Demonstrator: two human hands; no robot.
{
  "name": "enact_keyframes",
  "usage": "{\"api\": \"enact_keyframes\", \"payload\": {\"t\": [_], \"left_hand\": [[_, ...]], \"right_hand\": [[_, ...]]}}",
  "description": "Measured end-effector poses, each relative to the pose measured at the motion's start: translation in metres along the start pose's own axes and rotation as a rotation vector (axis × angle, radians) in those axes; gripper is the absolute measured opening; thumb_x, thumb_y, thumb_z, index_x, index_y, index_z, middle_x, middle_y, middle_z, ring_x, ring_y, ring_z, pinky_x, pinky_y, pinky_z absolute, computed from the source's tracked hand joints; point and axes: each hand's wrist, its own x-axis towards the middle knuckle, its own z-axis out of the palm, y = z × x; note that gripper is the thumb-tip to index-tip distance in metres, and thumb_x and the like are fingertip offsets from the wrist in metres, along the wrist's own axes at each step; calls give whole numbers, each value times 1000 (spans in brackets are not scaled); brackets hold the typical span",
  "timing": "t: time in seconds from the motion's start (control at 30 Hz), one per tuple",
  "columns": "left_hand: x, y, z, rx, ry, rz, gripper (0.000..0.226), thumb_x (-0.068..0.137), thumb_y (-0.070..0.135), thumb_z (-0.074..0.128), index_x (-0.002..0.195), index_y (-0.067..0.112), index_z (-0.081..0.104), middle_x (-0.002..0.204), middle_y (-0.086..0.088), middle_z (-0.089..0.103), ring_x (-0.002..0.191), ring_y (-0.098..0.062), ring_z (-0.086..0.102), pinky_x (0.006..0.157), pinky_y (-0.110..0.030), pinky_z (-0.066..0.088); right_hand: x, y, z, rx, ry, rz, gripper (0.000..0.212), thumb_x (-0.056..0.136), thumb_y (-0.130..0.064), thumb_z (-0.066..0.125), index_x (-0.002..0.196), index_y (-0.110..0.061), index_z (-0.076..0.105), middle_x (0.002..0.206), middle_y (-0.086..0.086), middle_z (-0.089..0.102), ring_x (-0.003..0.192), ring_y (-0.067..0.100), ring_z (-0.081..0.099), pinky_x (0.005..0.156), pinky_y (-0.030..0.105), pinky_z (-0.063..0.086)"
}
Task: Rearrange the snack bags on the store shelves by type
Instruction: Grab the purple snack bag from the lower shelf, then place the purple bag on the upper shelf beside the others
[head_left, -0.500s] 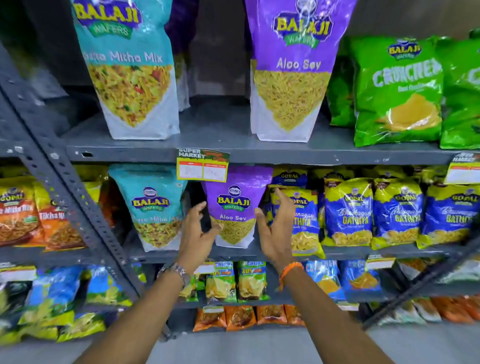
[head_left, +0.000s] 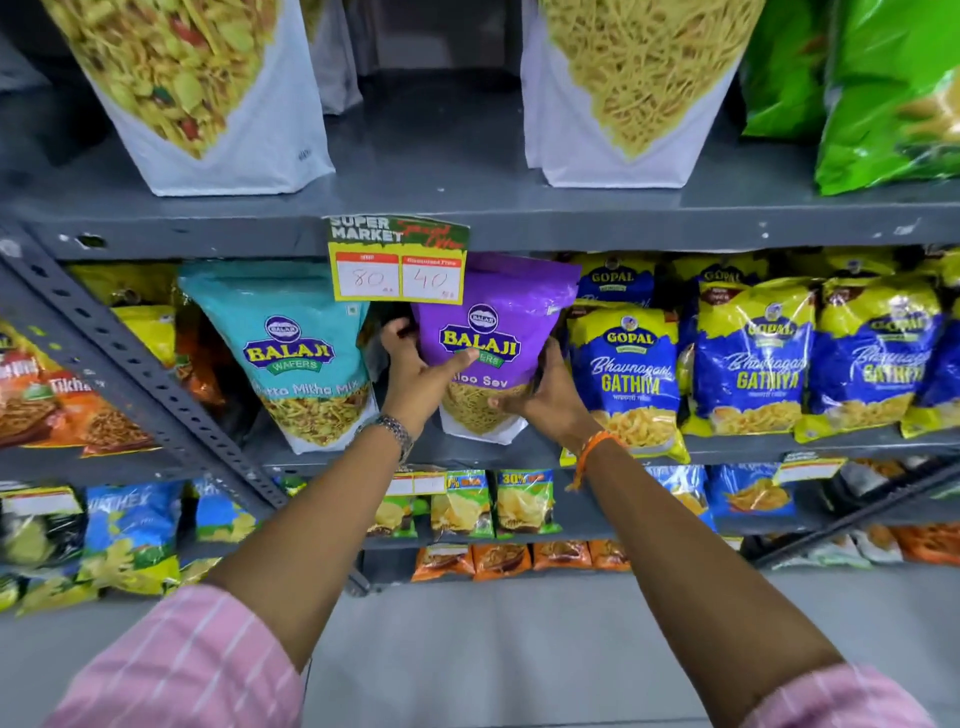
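My left hand (head_left: 415, 374) covers the first letter of "Aloo Sev" on the purple Balaji bag (head_left: 493, 343), and the price tag (head_left: 397, 260) hides its top left corner. Above that tag, the big pouches lose their tops to the frame edge. Below it, small packets' print is too tiny to read.

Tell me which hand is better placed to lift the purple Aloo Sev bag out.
Left: the left hand wraps the purple Aloo Sev bag, thumb across its front; the right hand only cups its lower edge.

Glossy plastic purple bag (head_left: 493, 332), matt grey metal shelf (head_left: 675, 228)
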Motion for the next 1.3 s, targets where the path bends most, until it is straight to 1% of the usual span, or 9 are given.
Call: {"api": "enact_keyframes", "payload": {"t": [0.1, 0.2, 0.33, 0.53, 0.73, 0.9, 1.07, 1.2, 1.3], "left_hand": [[12, -4, -1, 14, -88, 30, 79, 78, 2, 85, 142, 11, 37, 124, -2, 69, 103, -9, 70, 84, -22, 61], [16, -10, -5, 37, -125, 65, 70, 79, 4, 85, 137, 16, 48, 124, -1, 70, 106, -9, 71, 93, -36, 62], [-1, -17, -9, 14, -65, 84, 68, 79, 6, 85, 137, 13, 49, 126, -7, 70, 107, -15, 72, 97, -48, 60], [-56, -21, -2, -29, 29, 133, 69, 70, 39, 86, 131, 23, 56, 122, -3, 75, 110, -21, 74, 94, -54, 60], [-123, -15, -7, -71, 109, 157, 71, 73, 39, 84, 136, 22, 57, 118, 2, 77, 107, -19, 75, 91, -55, 61], [-174, 18, -23, -67, 136, 230, 65, 69, 48, 85, 126, 27, 63, 108, 13, 79, 96, -10, 77, 79, -46, 65], [-186, 65, -38, -135, 208, 365, 55, 62, 41, 92, 110, 39, 67, 96, 10, 80, 84, -5, 76, 66, -18, 60], [-176, 118, -45, -169, 232, 483, 51, 63, 20, 95, 94, 50, 68, 88, 13, 80, 72, 2, 73, 63, -13, 57], [-166, 160, -53, -170, 224, 584, 42, 68, 32, 91, 101, 40, 66, 90, 20, 79, 75, 5, 73, 68, -13, 57]], "right_hand": [[4, 7, 7, 35, -10, 28, 93, 61, 14, 85, 138, -9, 38, 128, 10, 64, 110, 11, 68, 96, 34, 58], [1, 8, 8, 69, 30, 41, 85, 63, 12, 85, 136, -5, 44, 131, 17, 65, 116, 24, 67, 97, 41, 58], [-8, 5, 6, 62, 40, 31, 80, 64, 9, 86, 134, -4, 48, 130, 20, 66, 120, 31, 65, 98, 42, 58], [-46, 1, 0, 64, 30, 61, 74, 64, 12, 84, 128, -8, 53, 123, 10, 70, 117, 22, 67, 99, 43, 57], [-100, -8, -6, 75, -11, 66, 66, 60, 8, 88, 117, -16, 64, 115, 3, 76, 112, 20, 70, 91, 42, 60], [-142, -41, -9, 110, -12, 9, 67, 54, 13, 87, 109, -20, 69, 108, 6, 79, 104, 25, 74, 88, 44, 61], [-167, -103, -12, 159, -60, -76, 63, 57, 14, 86, 109, -16, 66, 108, 3, 79, 104, 19, 74, 85, 29, 59], [-167, -162, -14, 203, -94, -203, 63, 60, 13, 84, 114, -12, 65, 112, 10, 77, 105, 23, 74, 86, 29, 58], [-162, -205, -15, 239, -88, -279, 62, 58, 12, 84, 113, -8, 63, 108, 9, 79, 99, 20, 75, 79, 27, 59]]}}
